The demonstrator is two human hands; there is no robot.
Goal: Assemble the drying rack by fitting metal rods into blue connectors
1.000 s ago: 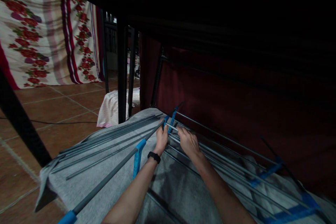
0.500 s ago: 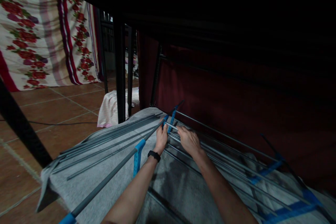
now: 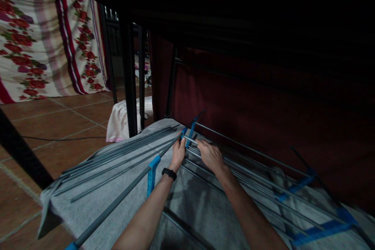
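My left hand (image 3: 177, 153), with a black band on its wrist, is closed round a blue plastic bracket (image 3: 183, 132) on a thick grey pole (image 3: 117, 200). Close beside it, my right hand (image 3: 210, 155) grips a thin metal rod (image 3: 190, 139), whose far end meets that bracket. The exact contact there is too small to make out. Nearer to me, another blue bracket (image 3: 151, 175) hangs from the same pole. More thin rods run rightward under my right forearm to a long blue bracket (image 3: 322, 233) at the lower right.
Several loose grey rods (image 3: 117, 154) lie on the grey blanket (image 3: 102, 211) to the left. Black metal posts (image 3: 129, 86) stand beyond it, and a dark overhead surface (image 3: 234, 4) hangs low. A maroon cloth (image 3: 234, 97) closes the back. A cable (image 3: 67, 138) crosses the tiled floor.
The view has shifted slightly, so the surroundings sit a little further left. Both hands keep nearly the same place and grip at the bracket and rod.
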